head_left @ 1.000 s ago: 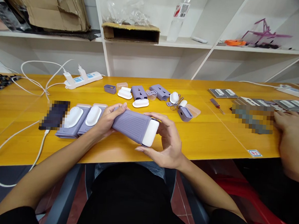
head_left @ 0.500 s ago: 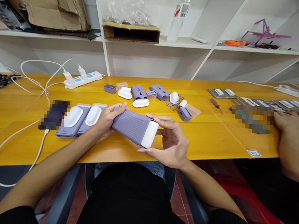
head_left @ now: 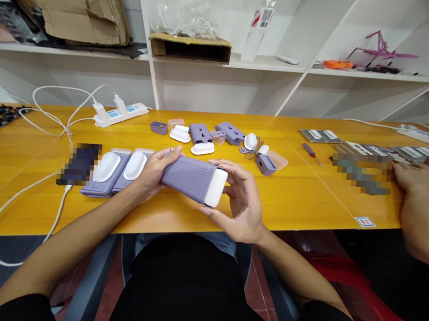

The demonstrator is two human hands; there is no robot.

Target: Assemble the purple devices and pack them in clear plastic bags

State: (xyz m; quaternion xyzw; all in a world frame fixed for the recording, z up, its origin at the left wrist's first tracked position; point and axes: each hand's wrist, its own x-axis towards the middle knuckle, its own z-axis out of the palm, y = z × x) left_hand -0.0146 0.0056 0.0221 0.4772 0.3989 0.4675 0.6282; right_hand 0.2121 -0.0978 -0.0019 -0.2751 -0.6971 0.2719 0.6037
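A ribbed purple plastic case [head_left: 188, 177] with a white ribbed end piece [head_left: 215, 187] is held above the front of the table, tilted down to the right. My left hand [head_left: 157, 171] wraps round its left end, thumb on top. At the white end, my right hand [head_left: 243, 201] grips the edges between thumb and fingers. Two similar purple cases with white oval pieces [head_left: 107, 167] on top lie left of my left hand. Beyond my hands are purple shells [head_left: 200, 133], white ribbed oval pieces [head_left: 202, 148] and a small purple cap [head_left: 266, 164].
A blurred-out dark phone [head_left: 79, 164] with a white cable lies at left, near a power strip [head_left: 121, 114]. A screwdriver [head_left: 311, 153] lies right of centre. Another person's hands [head_left: 419, 178] work at far right beside grey metal plates [head_left: 320, 135]. White shelves [head_left: 211, 87] stand behind.
My right hand has shifted slightly at the white end of the case. My left hand keeps its hold. At far right the other person's hand has moved a little.
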